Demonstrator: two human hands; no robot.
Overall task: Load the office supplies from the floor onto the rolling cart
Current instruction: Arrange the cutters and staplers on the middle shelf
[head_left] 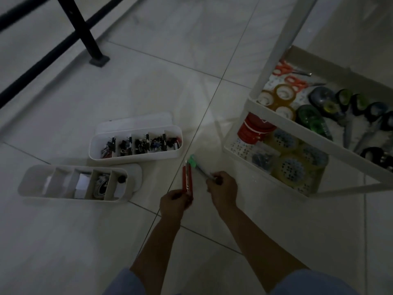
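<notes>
**Red pens** [187, 177]: small bundle, type uncertain in the dim light. Gripped at the near ends by the left hand [174, 202], fingers curled round them. Held just above the floor [191, 81], between the trays and the cart.

**Green-capped pen** [196, 167]: pinched at its near end by the right hand [223, 188], fingers closed on it. Cap just beside the red tips.

**Handling, as judged:** light, stiff, smooth-barrelled, apt to slip from a loose bundle. Best gripped round mid-barrel, all together.

**On the floor, left of the hands:**
- clip tray [136, 143], full of binder clips
- divided tray [76, 184], holding white paper and a cord

Both likely rigid and light, best lifted by the long walls and kept level.

**Destination:** rolling cart [277, 52], right of the hands, carrying tape rolls [285, 92] and scissors [296, 81].
</notes>
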